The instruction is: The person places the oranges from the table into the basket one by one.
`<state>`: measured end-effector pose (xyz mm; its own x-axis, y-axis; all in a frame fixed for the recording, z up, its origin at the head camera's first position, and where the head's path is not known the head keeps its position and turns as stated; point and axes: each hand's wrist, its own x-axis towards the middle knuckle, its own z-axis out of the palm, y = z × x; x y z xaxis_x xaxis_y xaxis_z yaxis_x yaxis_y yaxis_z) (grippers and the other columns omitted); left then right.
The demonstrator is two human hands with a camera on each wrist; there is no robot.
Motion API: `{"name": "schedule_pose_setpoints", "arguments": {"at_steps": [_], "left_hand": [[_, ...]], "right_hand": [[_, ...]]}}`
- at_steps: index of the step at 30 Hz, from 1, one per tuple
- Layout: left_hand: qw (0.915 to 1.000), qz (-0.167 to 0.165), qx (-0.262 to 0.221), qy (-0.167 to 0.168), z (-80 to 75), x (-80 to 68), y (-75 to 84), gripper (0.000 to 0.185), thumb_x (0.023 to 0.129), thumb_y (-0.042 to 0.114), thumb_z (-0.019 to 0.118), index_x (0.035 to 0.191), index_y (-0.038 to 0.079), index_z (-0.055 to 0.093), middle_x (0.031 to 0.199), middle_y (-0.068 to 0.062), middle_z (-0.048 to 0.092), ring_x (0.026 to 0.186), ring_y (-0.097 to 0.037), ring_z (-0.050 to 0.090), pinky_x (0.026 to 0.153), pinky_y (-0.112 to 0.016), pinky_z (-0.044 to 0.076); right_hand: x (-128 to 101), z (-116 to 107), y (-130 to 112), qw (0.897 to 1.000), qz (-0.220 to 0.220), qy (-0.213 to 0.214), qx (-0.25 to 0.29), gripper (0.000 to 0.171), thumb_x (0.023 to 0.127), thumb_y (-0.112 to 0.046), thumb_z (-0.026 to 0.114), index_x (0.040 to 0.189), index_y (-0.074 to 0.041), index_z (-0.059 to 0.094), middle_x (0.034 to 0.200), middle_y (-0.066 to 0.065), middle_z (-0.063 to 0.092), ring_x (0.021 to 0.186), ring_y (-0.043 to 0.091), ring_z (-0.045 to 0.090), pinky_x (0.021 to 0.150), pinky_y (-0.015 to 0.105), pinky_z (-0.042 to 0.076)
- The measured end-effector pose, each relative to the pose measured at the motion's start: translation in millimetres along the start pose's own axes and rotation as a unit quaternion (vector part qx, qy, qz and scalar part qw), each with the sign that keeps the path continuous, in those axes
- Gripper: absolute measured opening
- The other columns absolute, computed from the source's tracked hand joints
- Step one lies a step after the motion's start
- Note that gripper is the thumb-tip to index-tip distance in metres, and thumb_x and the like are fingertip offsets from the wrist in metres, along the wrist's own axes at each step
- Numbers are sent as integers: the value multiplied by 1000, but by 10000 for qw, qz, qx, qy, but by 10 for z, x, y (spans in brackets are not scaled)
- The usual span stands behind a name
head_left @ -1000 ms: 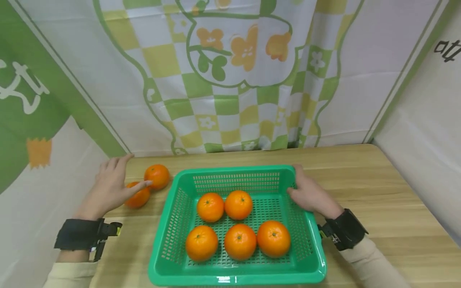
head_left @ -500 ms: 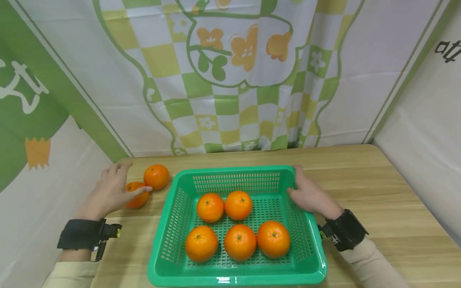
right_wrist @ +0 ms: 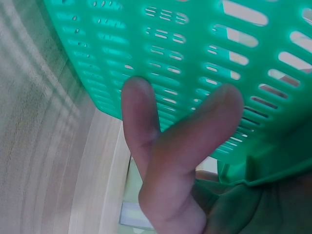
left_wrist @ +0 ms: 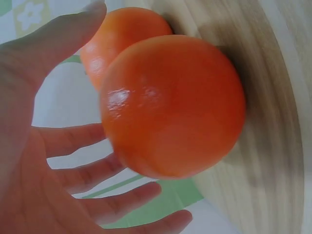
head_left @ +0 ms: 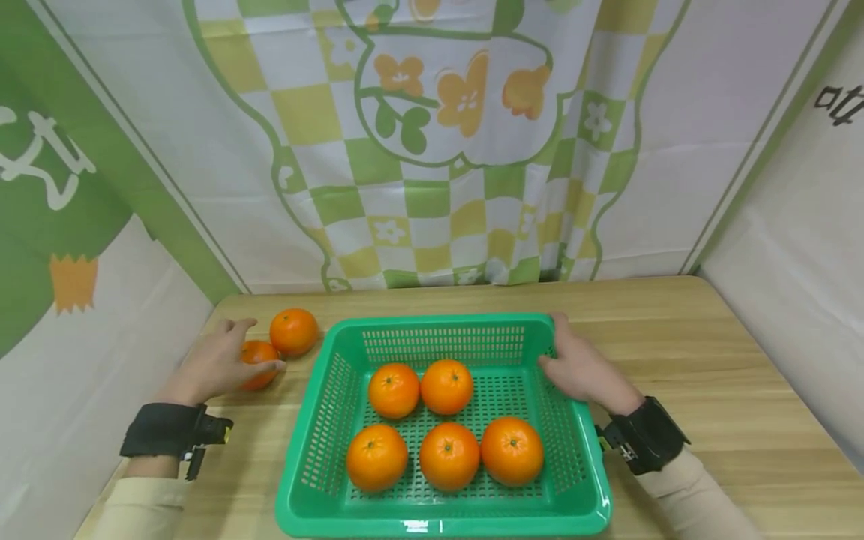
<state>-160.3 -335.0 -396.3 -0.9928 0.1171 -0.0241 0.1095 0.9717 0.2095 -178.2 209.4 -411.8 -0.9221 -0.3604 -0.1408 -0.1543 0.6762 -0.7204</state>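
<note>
My left hand (head_left: 214, 364) is beside the nearer of two loose oranges (head_left: 259, 365) on the table's left. Its thumb and fingers are spread about that fruit. In the left wrist view the near orange (left_wrist: 173, 107) fills the middle, and the fingers (left_wrist: 117, 202) are nearly straight; whether they touch it I cannot tell. A second orange (head_left: 294, 331) lies just behind. With my right hand (head_left: 586, 366) I grip the rim of a green plastic basket (head_left: 442, 526) near its far right corner, thumb inside. The right wrist view shows fingers (right_wrist: 139, 105) against the slotted outer wall.
Several oranges (head_left: 450, 456) sit in the basket in two rows. The wooden table (head_left: 688, 375) runs up to a patterned curtain (head_left: 445, 217) at the back. White cloth walls stand at the left (head_left: 155, 300) and right (head_left: 790, 300).
My left hand has come down and slightly to the right, closer around the nearer loose orange. The right hand and the basket keep their place.
</note>
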Motion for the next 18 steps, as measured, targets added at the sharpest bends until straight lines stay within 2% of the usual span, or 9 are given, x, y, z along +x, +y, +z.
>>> {"name": "schedule_pose_setpoints", "arguments": {"at_steps": [6,9,18], "left_hand": [[9995,-102,-160,-268,29,38,11,105,88,54,80,151,-18,36,141,-49,42,121,-64,52,97,-74,51],[9993,-125,-134,-316,35,61,-3,108,86,54,82,150,-20,36,139,-50,43,120,-63,52,99,-75,50],[9993,-31,-167,-329,95,146,-60,108,83,50,85,147,-22,37,136,-51,45,118,-61,53,99,-74,51]], "right_hand": [[-8,17,-14,10000,26,20,-33,77,105,-11,51,162,9,3,147,45,48,107,35,66,80,39,61],[-4,23,-16,10000,41,40,-35,78,105,-11,51,162,8,2,149,46,46,113,38,65,84,41,62],[0,18,4,10000,31,81,46,76,105,-10,50,163,7,4,146,43,50,101,31,66,75,34,60]]}}
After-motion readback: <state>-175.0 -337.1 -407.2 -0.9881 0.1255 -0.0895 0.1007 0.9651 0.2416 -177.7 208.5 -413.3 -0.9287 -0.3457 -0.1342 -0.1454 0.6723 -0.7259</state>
